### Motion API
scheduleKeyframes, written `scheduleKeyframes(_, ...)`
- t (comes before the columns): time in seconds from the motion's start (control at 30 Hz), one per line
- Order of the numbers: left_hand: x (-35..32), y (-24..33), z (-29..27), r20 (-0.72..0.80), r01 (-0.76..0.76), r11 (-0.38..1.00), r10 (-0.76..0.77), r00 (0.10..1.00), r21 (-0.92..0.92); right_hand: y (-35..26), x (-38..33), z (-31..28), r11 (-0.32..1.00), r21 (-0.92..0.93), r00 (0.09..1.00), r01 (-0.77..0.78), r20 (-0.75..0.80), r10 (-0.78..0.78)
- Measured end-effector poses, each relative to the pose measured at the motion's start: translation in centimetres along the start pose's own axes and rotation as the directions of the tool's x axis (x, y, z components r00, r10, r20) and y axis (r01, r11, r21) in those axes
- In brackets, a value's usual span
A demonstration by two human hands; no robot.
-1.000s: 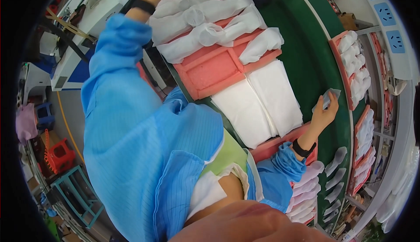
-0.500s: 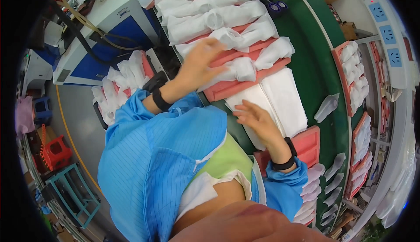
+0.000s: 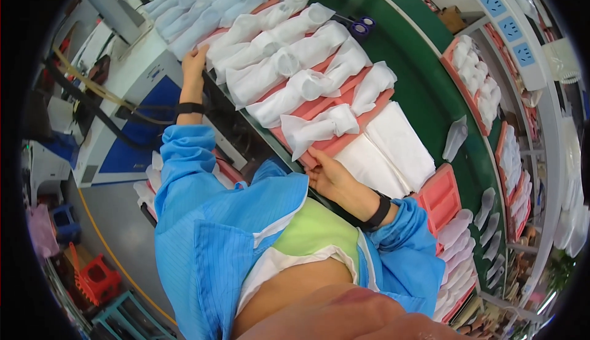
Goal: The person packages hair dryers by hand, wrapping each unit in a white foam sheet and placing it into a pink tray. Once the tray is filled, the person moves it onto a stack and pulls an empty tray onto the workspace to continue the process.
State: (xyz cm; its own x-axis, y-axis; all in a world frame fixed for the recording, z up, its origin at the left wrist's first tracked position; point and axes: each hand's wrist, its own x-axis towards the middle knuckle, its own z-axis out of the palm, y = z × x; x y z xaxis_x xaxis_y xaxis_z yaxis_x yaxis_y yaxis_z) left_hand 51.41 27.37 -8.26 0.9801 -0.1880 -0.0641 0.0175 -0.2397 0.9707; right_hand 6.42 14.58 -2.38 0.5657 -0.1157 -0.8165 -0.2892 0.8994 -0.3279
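Note:
A pink foam tray [image 3: 335, 146] lies on the green bench, filled with rows of bundles wrapped in thin white paper [image 3: 313, 42]. My left hand [image 3: 194, 63] grips the tray's far left edge, its fingers bent at the rim. At the near corner, my right hand [image 3: 335, 177] is closed on the same tray, thumb on top. The nearest wrapped bundle [image 3: 319, 125] hangs over the rim by my right hand. Beside this hand lie two stacks of white paper sheets [image 3: 393, 149].
Farther left sits another tray of wrapped bundles [image 3: 212, 5]. Purple-handled scissors [image 3: 362, 27] lie beyond the tray. An empty pink tray [image 3: 439, 195], clear shoe-shaped pieces [image 3: 455, 138] and a tray of pale pieces [image 3: 455, 248] are at the right. A white-and-blue machine [image 3: 144, 116] stands left.
My left hand has moved from above the near bundles to the tray's far left edge. My right hand has moved left from above the paper and taken hold of the tray's near corner.

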Motion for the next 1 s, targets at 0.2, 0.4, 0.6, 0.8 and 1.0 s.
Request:
scheduleKeyframes(0.2, 0.1, 0.4, -0.7, 0.286, 0.177, 0.915, -0.071, 0.955, -0.362, -2.1, -4.0, 2.2, 0.988, -0.055, 0.981, 0.141, -0.130, -0.147)
scheduleKeyframes(0.4, -0.4, 5.3, -0.8, 0.594, 0.284, 0.913, -0.059, 0.802, -0.292, -6.0, -5.3, 1.1, 0.977, 0.011, 0.976, 0.213, -0.058, -0.212)
scheduleKeyframes(0.6, 3.4, 6.0, 1.3, 0.721, 0.047, 0.993, -0.109, 0.685, 0.105, -7.3, -2.9, 1.1, 0.972, -0.013, 0.967, 0.235, -0.099, -0.235)
scheduleKeyframes(0.8, 4.9, 5.6, 3.7, 0.843, -0.036, 0.984, -0.128, 0.522, 0.172, -7.2, -1.7, 0.8, 0.891, -0.022, 0.877, 0.454, -0.162, -0.452)
scheduleKeyframes(1.0, -1.4, 7.6, 1.2, 0.699, 0.062, 0.962, 0.149, 0.699, -0.267, -8.3, -5.5, 0.6, 0.729, -0.129, 0.725, 0.672, -0.086, -0.683)
